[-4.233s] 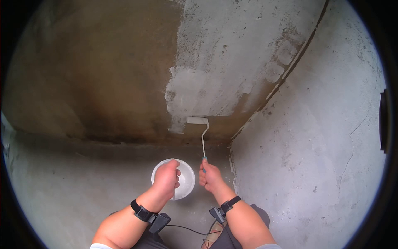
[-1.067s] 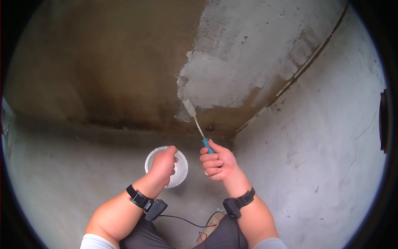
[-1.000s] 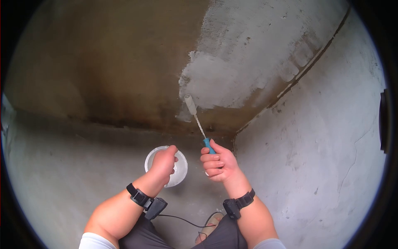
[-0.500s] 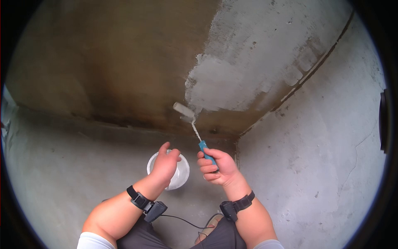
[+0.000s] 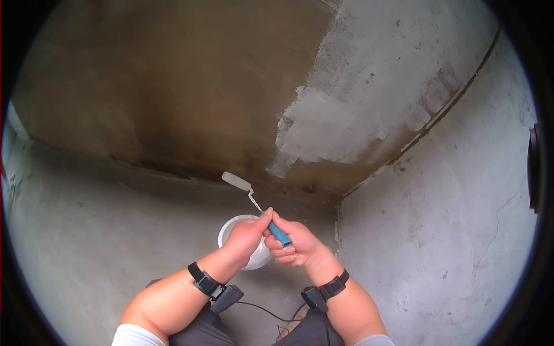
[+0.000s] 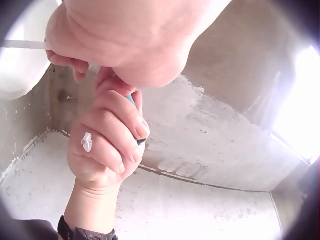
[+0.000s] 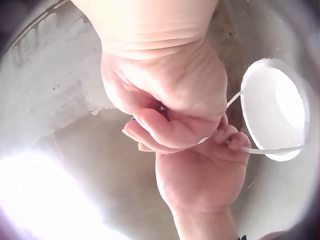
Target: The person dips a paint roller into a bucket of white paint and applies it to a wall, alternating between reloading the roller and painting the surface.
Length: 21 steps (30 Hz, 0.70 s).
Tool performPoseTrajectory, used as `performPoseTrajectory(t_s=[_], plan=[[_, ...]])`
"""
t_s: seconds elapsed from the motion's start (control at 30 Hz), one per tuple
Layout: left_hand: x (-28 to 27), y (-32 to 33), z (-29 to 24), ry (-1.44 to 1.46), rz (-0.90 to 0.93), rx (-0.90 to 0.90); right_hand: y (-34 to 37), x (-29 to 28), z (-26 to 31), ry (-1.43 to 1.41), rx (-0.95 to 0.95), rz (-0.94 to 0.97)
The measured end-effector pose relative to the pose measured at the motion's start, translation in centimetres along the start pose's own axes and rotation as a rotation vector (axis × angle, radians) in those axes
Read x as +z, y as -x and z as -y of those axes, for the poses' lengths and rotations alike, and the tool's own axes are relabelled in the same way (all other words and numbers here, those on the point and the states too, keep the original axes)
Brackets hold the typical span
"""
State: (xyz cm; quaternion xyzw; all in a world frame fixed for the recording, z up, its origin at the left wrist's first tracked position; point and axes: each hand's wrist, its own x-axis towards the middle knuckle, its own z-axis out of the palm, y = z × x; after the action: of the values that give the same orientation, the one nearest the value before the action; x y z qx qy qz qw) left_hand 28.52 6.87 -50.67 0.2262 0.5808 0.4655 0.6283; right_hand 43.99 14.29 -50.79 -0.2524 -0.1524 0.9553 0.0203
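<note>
The paint roller points up and left near the wall's foot, its blue handle gripped by the right hand. Beside it, the left hand has its thumb at the handle's upper end, against the right hand. A white bail runs through the left hand's curled fingers in the right wrist view. The white bucket hangs from it, partly hidden by that hand. White paint marks a finger of the right hand in the left wrist view.
A brown wall ahead carries a whitish coated area on its right. A grey wall stands at the right, meeting it in a corner. Below are the grey floor, a foot and a black cable.
The roller has moved down and left from the coated patch's edge. My left hand has shifted right to meet the roller's handle and my right hand, and its raised finger has come down.
</note>
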Motion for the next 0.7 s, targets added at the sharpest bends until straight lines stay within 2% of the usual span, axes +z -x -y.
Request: performPoseTrajectory(t_s=[0.13, 0.2, 0.23, 0.27, 0.33, 0.37, 0.4, 0.47, 0.5, 0.57, 0.6, 0.7], plan=[[-1.2, -0.3, 0.4, 0.191, -0.012, -0.053, -1.2, 1.5, 0.0, 0.034, 0.032, -0.053], [-1.8, 0.0, -0.8, 0.239, -0.023, -0.073, -1.2, 3.7, -0.1, 0.430, -0.023, -0.394], [-2.1, 0.7, -1.4, 0.291, -0.093, -0.090, -1.5, 3.4, 0.1, 0.626, -0.057, -0.509], [-2.4, 1.3, -2.2, 0.343, -0.164, -0.103, -1.9, 3.0, 0.5, 0.635, -0.056, -0.507], [-3.5, 1.6, -2.3, 0.327, -0.207, -0.091, -2.8, 2.0, 1.5, 0.763, -0.312, -0.715], [-4.2, 1.7, -2.2, 0.321, -0.225, -0.096, -3.1, 1.5, 2.1, 0.648, -0.369, -0.659], [-4.8, 1.8, -2.0, 0.314, -0.242, -0.101, -3.8, 1.4, 2.8, 0.657, -0.374, -0.657], [-6.1, 1.9, -1.7, 0.313, -0.260, -0.104, -5.5, 1.7, 3.7, 0.702, -0.550, -0.642], [-6.9, 2.0, -1.6, 0.279, -0.248, -0.109, -6.4, 1.9, 4.4, 0.707, -0.551, -0.641], [-8.2, 2.4, -1.4, 0.269, -0.230, -0.137, -8.6, 3.1, 6.2, 0.868, -0.666, -0.621], [-8.8, 2.9, -1.5, 0.271, -0.246, -0.129, -10.0, 3.8, 7.1, 0.871, -0.664, -0.602], [-10.2, 3.9, -1.5, 0.286, -0.296, -0.135, -13.1, 6.7, 10.6, 1.154, -0.841, -0.452]])
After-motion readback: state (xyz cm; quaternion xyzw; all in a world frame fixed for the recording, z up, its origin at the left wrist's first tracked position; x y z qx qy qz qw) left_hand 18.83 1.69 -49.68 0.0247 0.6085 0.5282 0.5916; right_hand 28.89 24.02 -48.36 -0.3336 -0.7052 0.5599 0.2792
